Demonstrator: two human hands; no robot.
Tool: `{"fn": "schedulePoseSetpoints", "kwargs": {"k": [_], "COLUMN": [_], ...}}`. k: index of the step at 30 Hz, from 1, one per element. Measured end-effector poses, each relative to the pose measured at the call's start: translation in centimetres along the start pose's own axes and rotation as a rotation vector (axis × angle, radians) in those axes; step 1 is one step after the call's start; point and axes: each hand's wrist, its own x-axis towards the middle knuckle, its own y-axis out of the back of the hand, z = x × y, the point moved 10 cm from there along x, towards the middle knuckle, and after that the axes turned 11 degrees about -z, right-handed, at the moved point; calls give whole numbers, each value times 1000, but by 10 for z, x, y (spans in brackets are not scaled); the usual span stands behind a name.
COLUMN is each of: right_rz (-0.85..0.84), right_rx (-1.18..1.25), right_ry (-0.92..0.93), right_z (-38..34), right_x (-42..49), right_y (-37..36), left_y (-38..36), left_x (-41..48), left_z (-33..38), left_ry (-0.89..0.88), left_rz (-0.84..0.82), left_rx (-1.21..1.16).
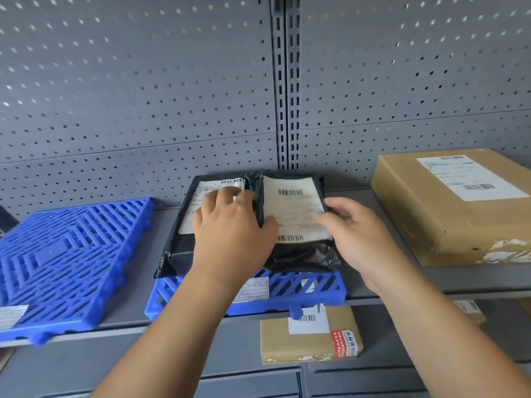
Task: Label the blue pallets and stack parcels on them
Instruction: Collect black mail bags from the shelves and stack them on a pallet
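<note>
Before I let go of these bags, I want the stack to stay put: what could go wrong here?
1. The two black bags lie side by side on the middle pallet, soft and wrinkled; the right one could sag or slide off when the right hand releases.
2. The middle pallet juts over the shelf edge, so pressing with the left hand might tip it forward.

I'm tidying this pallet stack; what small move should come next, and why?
Probably nudge the right parcel back. Both hands, left and right, rest on the two black parcels, and its crumpled front edge hangs low toward the pallet's front rim.
</note>
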Motion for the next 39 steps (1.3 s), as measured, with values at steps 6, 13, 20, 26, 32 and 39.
{"fn": "schedulePoseSetpoints", "kwargs": {"k": [6, 13, 20, 26, 32, 39], "right_rz": [1, -54, -66, 5, 126, 287], "right_rx": [-64, -133, -240, -360, -412, -598], "right_ry": [29, 98, 150, 167, 133, 47], "right_z": [-2, -11, -16, -22, -26, -25], "right_x": [1, 0, -13, -44, -90, -154], "right_y": [7, 9, 15, 28, 44, 49], "left_y": [-3, -2, -5, -9, -6, -19], "left_x": [-4, -17, -36, -55, -72, -106], "left_z": [-1, 7, 25, 46, 64, 86], "left_ry": [37, 49, 14, -88, -218, -406], "left_rz": [18, 54, 70, 67, 31, -36], "left_rx": [0, -25, -35, -43, -86, -75]}}
